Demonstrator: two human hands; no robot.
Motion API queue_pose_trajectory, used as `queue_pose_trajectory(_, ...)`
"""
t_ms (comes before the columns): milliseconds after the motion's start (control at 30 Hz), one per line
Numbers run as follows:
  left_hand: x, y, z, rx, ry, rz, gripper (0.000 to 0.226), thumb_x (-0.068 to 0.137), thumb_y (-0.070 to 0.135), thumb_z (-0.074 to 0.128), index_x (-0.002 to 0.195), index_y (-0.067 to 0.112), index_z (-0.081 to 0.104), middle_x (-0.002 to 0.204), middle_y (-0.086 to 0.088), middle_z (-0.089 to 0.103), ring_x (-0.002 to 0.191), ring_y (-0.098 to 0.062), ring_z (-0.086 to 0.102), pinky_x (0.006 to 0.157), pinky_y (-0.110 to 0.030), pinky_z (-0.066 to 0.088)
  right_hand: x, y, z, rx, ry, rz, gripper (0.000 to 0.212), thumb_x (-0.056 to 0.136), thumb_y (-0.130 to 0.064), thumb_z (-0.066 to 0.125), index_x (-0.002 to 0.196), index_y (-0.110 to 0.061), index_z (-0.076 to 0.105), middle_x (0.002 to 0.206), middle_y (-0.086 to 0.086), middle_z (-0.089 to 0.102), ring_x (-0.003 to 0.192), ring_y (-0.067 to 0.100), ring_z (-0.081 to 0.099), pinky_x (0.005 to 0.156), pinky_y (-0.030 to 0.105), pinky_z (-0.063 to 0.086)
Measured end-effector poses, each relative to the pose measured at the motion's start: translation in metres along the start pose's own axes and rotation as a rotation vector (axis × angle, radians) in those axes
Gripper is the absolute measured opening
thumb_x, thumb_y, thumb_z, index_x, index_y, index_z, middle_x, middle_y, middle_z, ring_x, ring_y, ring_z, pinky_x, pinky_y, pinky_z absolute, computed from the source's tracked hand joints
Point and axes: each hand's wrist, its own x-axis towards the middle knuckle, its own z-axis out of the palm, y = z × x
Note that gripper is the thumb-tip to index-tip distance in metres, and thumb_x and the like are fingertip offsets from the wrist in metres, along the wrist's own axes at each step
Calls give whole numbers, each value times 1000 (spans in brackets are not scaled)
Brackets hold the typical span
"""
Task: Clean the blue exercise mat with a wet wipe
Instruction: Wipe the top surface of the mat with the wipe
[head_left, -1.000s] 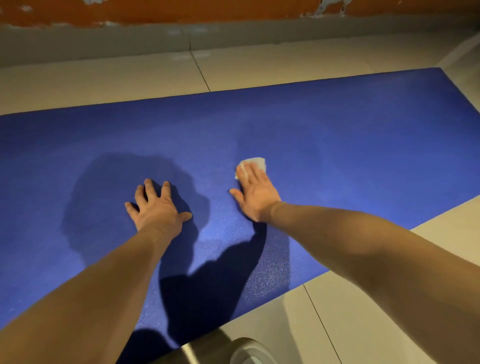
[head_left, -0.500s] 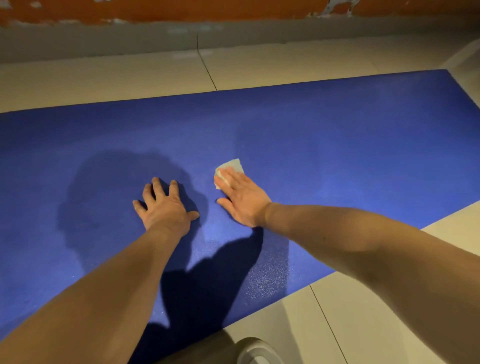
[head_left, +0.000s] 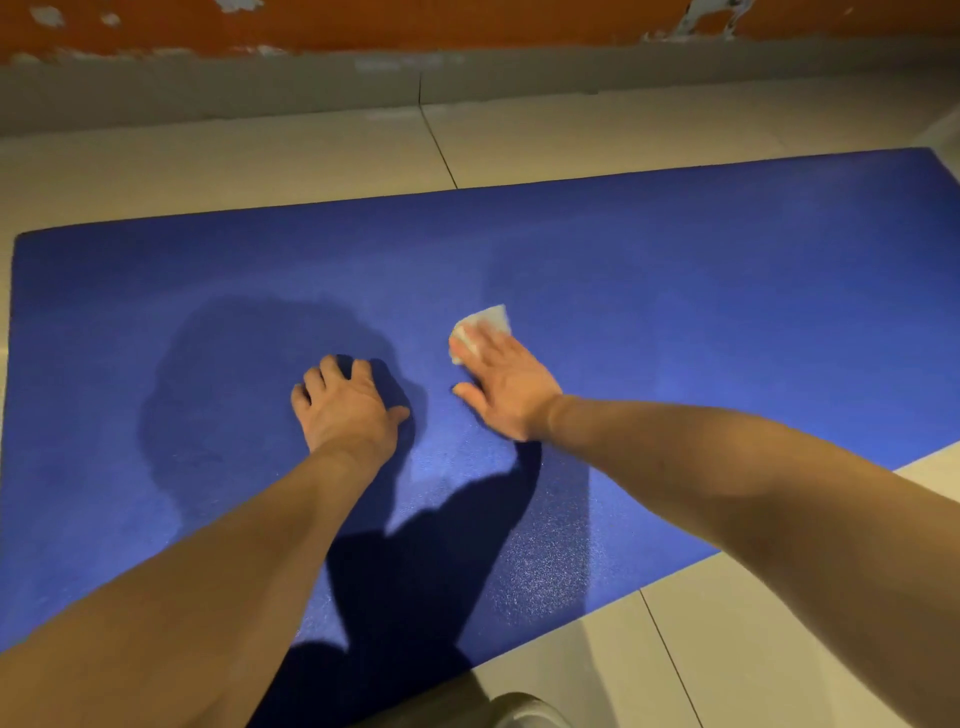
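The blue exercise mat (head_left: 701, 312) lies flat on a pale tiled floor and fills most of the view. My right hand (head_left: 504, 382) lies flat on it with straight fingers pressing a small white wet wipe (head_left: 488, 319); only the wipe's far edge shows past the fingertips. My left hand (head_left: 345, 408) rests palm down on the mat just to the left, fingers slightly bent at the tips, holding nothing. A damp sheen marks the mat below the right hand.
Pale floor tiles (head_left: 571, 135) surround the mat, with a grey skirting (head_left: 208, 88) and orange wall (head_left: 363, 21) beyond. The mat's left end (head_left: 15, 244) is in view. My knee (head_left: 519, 712) shows at the bottom edge. Dark shadows of head and arms fall on the mat.
My right hand slid the wipe left across the mat, then a little forward. The left hand stayed planted. The view shifted so the mat's left end now shows.
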Motion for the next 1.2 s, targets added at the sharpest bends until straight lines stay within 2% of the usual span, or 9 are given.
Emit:
queue_pose_trajectory(100,11,-1,-4,-10,42,27,72,90,57,61,145,16,39,149,-11,30,139,-35,26,119,-49,20,10,28,-16,65,-84,364,74,101,-63,10,162,-22,-6,169,5,-12,154,32,-15,125,49,-2)
queue_pose_trajectory(200,31,-2,-9,-28,35,47,76,89,59,62,149,21,35,156,-10,22,144,-35,19,121,-53,13,16,12,-17,108,-72,439,77,102,-62,11,162,-16,-7,168,9,-14,154,36,-16,124,52,-5)
queue_pose_trajectory(400,55,-4,-15,-14,-129,-37,95,84,64,66,157,34,13,163,-7,-3,151,-32,-4,118,-67,8,2,-53,4,104,46,16,74,105,-50,32,161,-6,11,169,15,-1,155,35,-11,125,49,-5)
queue_pose_trajectory(533,58,-2,-19,1,-164,-46,95,83,63,68,156,35,14,162,-7,-2,150,-34,-2,116,-69,11,10,-15,-2,19,34,-210,69,104,-49,28,160,-10,18,168,12,12,156,30,3,127,43,2)
queue_pose_trajectory(767,58,1,-21,5,-184,-58,90,81,60,72,151,35,20,159,-9,2,148,-36,1,114,-71,11,52,22,-21,67,-28,382,78,101,-63,9,162,-15,-3,169,10,-10,155,34,-13,125,50,-4)
queue_pose_trajectory(867,62,6,-23,13,-211,-82,97,79,60,74,153,35,15,158,-10,2,147,-37,1,114,-72,13,53,-22,-9,83,39,315,79,102,-58,9,161,-6,7,168,18,0,155,37,-8,124,51,-1)
queue_pose_trajectory(967,64,11,-26,35,-231,-100,105,76,63,75,154,34,11,157,-11,3,146,-38,3,113,-73,15,38,-56,-1,72,40,31,75,103,-52,14,160,-4,14,168,17,5,155,35,-7,126,47,-3)
queue_pose_trajectory(1100,67,13,-28,47,-238,-112,105,77,60,76,154,35,9,157,-11,3,146,-38,2,113,-73,16,42,-20,-12,41,70,-241,65,104,-42,28,158,-5,26,166,14,19,155,31,9,127,42,6)
queue_pose_trajectory(1200,67,12,-28,38,-249,-104,103,78,59,76,153,34,11,157,-12,3,146,-39,2,113,-73,14,66,25,-25,15,62,11,71,103,-50,14,159,-7,21,167,12,15,155,33,6,125,46,11)
